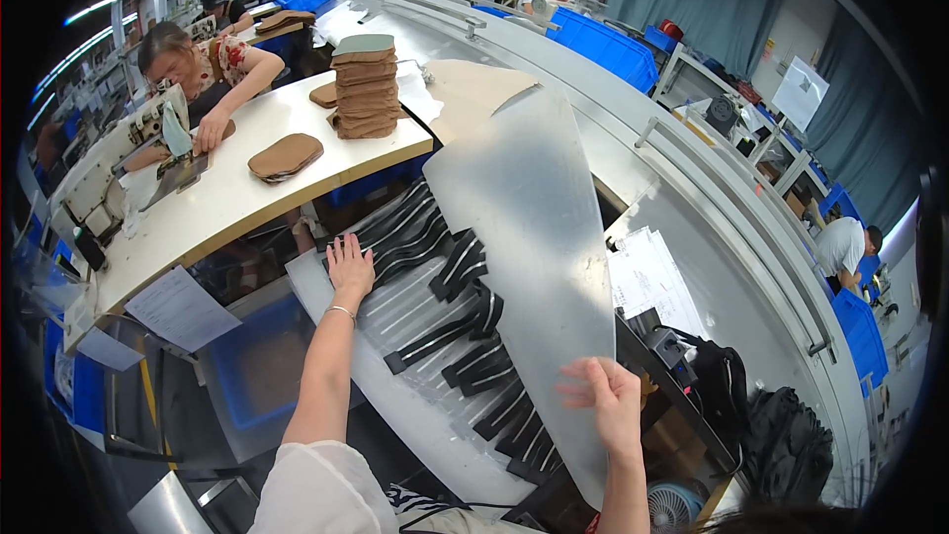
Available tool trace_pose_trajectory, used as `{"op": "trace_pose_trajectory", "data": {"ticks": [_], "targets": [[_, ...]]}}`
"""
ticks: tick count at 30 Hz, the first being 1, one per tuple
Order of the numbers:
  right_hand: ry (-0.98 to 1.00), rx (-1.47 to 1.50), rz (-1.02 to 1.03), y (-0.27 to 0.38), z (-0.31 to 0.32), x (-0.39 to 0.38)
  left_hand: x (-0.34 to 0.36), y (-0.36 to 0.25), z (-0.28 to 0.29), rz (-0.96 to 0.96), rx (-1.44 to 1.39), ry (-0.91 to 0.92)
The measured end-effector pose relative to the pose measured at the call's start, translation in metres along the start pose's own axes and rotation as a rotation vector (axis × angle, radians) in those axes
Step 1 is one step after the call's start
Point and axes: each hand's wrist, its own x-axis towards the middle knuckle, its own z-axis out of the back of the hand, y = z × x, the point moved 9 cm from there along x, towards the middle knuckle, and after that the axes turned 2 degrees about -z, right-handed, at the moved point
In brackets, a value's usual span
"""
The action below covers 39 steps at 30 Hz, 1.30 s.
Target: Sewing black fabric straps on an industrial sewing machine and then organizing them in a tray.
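Note:
My left hand [349, 267] lies with spread fingers on black strips [420, 227] with pale center lines, laid in rows on a pale grey board [415, 415]. A large metal plate [519, 198] covers part of the strips, angled across the board's right side. My right hand [601, 396] is over the plate's lower right part; its fingers are bent and blurred by motion, so I cannot tell whether they grip it.
A sewer [217, 74] works at a machine [138, 143] beside a pale table [168, 222] with stacked brown pieces [366, 99]. A railed metal counter [712, 267] curves rightward past blue bins [603, 44], papers [657, 287] and black bags [786, 445]. Another worker [838, 247] is far right.

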Motion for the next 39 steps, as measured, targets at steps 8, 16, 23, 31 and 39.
{"op": "trace_pose_trajectory", "data": {"ticks": [8,16,23,31,39], "targets": [[0.011,0.011,0.065,0.020,-0.008,-0.008,0.001,0.006,-0.002,-0.015,0.008,-0.031],[0.075,-0.079,0.080,0.013,-0.034,-0.013,-0.020,-0.018,0.079,-0.104,-0.335,-0.537],[0.108,-0.419,0.191,0.016,-0.060,-0.020,-0.121,-0.137,0.146,-0.268,-1.135,-0.036],[0.016,-0.154,0.121,0.013,-0.034,-0.010,-0.106,-0.106,0.122,-0.299,-0.983,-0.195],[-0.045,0.074,0.024,0.027,0.000,-0.006,-0.099,-0.055,0.074,-0.348,-0.424,-0.087]]}}
